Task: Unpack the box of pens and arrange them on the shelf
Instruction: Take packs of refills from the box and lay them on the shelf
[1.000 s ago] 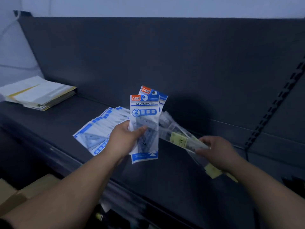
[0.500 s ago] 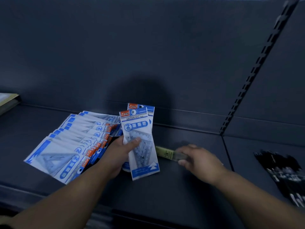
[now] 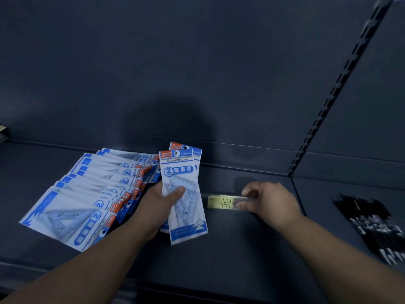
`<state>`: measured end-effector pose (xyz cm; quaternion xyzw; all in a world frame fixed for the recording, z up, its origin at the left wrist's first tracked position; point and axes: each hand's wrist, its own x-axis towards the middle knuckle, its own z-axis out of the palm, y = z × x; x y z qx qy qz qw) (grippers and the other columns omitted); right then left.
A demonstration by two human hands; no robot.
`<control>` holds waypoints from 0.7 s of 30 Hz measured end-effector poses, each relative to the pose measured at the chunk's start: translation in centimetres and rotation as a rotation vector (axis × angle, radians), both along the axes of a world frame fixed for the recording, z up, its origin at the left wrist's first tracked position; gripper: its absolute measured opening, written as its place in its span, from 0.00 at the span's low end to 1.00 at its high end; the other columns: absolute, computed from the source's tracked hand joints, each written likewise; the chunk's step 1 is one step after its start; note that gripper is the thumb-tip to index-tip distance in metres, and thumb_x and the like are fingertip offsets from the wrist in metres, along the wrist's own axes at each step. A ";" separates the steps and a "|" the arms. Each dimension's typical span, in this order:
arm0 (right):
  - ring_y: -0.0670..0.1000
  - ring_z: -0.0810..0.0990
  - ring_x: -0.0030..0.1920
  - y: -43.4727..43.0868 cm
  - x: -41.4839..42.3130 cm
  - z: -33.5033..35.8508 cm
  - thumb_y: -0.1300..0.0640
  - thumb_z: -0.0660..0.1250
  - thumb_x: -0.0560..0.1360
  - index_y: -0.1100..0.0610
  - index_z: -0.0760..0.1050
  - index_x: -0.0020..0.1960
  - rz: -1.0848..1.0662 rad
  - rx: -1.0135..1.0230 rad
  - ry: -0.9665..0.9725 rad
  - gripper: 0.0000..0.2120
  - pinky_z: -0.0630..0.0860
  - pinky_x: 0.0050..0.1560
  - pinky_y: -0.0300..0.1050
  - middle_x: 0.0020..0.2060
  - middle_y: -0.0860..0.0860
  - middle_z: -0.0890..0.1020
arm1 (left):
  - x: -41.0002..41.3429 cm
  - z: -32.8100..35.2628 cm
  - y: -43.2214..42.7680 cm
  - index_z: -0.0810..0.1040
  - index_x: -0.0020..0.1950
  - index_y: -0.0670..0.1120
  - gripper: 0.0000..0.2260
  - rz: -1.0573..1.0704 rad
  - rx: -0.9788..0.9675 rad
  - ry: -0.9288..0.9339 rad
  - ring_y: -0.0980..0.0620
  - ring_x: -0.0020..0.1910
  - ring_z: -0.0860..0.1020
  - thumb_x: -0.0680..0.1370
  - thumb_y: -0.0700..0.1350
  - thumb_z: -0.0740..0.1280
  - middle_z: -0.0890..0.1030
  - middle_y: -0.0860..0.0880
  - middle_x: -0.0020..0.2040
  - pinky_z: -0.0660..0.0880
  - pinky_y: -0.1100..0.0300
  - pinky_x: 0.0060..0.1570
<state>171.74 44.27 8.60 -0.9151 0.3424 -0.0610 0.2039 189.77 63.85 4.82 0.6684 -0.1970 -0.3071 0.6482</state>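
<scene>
around: fanned blue-white packets [image 3: 87, 194] lie at left, dark packets [image 3: 368, 227] at right, nothing between | surface: dark shelf [image 3: 219, 260], dark back panel [image 3: 197, 62], slotted upright [image 3: 328, 95] | left hand [image 3: 157, 205] grips two Geometric packets [image 3: 182, 172] upright | right hand [image 3: 269, 202] pinches clear yellow-labelled pack [image 3: 221, 202] mid-shelf, long axis left-right, label end toward left hand

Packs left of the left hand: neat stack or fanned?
Fanned. The packs lie flat on the shelf, overlapping in a staggered row, each showing a strip of its face.
</scene>
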 end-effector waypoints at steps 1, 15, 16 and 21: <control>0.41 0.78 0.42 -0.2 -0.3 -0.1 0.34 0.73 0.64 0.40 0.76 0.43 -0.030 -0.025 0.020 0.14 0.74 0.45 0.41 0.38 0.37 0.80 | 0.0 -0.1 0.0 0.79 0.54 0.51 0.07 0.012 0.000 -0.004 0.51 0.47 0.84 0.77 0.47 0.68 0.85 0.51 0.49 0.78 0.52 0.48; 0.34 0.76 0.31 -1.1 -2.1 -2.4 0.63 0.74 0.71 0.42 0.77 0.45 -0.068 0.410 -0.370 0.15 0.68 0.35 0.23 0.38 0.41 0.80 | -1.2 0.0 -2.8 0.78 0.55 0.49 0.09 -0.047 -0.023 0.050 0.48 0.49 0.84 0.76 0.47 0.69 0.85 0.49 0.50 0.78 0.48 0.51; 0.35 0.76 0.30 -1.5 -1.8 -2.2 0.63 0.73 0.71 0.43 0.77 0.45 -0.073 0.424 -0.386 0.15 0.68 0.34 0.23 0.37 0.42 0.80 | -1.0 0.3 -3.1 0.78 0.55 0.49 0.09 -0.034 -0.008 0.027 0.49 0.48 0.84 0.76 0.48 0.69 0.85 0.49 0.50 0.78 0.48 0.51; 0.46 0.79 0.47 -3.4 -0.4 -2.0 0.59 0.69 0.73 0.42 0.77 0.50 -0.109 0.241 -0.227 0.12 0.71 0.46 0.28 0.47 0.43 0.82 | -0.2 0.7 -4.1 0.79 0.53 0.52 0.07 0.042 0.141 -0.072 0.52 0.46 0.83 0.76 0.50 0.69 0.85 0.52 0.47 0.78 0.56 0.44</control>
